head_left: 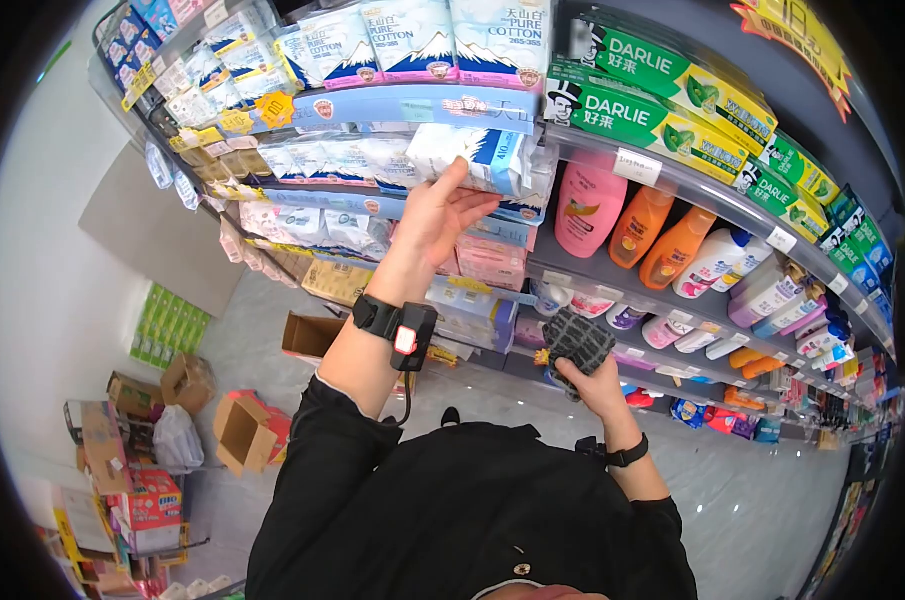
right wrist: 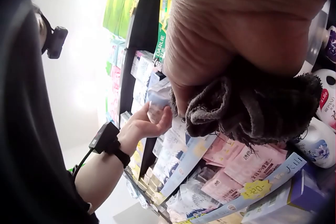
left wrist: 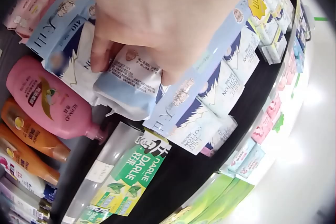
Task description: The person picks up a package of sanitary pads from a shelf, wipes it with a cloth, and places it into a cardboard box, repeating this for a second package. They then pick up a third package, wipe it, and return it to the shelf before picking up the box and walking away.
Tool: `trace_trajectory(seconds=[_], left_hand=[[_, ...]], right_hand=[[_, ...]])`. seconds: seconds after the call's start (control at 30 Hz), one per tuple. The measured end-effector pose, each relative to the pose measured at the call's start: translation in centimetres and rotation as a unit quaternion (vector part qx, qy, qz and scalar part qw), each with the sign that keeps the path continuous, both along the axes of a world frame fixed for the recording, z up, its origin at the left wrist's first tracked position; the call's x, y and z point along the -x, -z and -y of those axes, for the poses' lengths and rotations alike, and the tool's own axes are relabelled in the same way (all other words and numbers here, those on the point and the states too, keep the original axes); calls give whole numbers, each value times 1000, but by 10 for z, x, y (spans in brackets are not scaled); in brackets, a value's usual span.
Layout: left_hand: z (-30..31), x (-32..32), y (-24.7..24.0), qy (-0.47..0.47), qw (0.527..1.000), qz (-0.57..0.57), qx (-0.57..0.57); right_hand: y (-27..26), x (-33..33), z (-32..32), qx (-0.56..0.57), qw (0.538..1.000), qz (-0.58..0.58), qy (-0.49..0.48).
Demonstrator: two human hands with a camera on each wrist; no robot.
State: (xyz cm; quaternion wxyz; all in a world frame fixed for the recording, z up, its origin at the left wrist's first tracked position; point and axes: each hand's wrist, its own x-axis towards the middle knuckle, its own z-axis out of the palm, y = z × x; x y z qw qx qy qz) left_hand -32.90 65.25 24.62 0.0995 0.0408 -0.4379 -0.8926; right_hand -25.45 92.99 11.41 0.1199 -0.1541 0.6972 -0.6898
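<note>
- left hand [head_left: 435, 222]: raised to the rack at the right end of a middle shelf of white packs; thumb and bent fingers pinch one pack, with only a narrow gap between them.
- cotton pack [head_left: 481, 155], white and blue: held in the left hand, at the right end of that shelf, over its light-blue front strip [head_left: 353, 203].
- right hand [head_left: 595, 388]: lower, in front of the shelves of bottles; fingers curled round a cloth.
- cloth [head_left: 579, 342], dark grey, ridged, bunched: gripped in the right hand, clear of the shelf edge in the right wrist view.
- pure cotton packs [head_left: 408, 42]: upright in a row on the shelf above, behind its front edge, up to the right corner.
- pink packs [head_left: 491, 262]: on the shelf below the held pack, near its right end.
- pink bottle [head_left: 590, 210]: one, at the left end of the adjoining shelf, just beside the cotton rack.
- orange bottles [head_left: 641, 228]: two, next to the pink one, along the same front edge.
- darlie boxes [head_left: 633, 118], green and yellow: stacked on the shelf above the bottles, from its left corner onward.
- wrist camera [head_left: 410, 340], black: strapped on the left wrist.
- open carton [head_left: 248, 432]: on the floor, left of the person.
</note>
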Motion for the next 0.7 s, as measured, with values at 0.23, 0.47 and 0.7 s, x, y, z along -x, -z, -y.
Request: trace_trajectory(seconds=[0.23,0.47,0.7], left_hand=[[2,11,3,-51,993,30,105],[8,43,-5,-85,971,124,188],[-6,2,19,-352,685,-114,627]], right_hand=[[-19,12,9,-8,998,-61,-23],[-22,15,15,-24,997,-66,-44],[-3,14,6,-28,999,-41,2]])
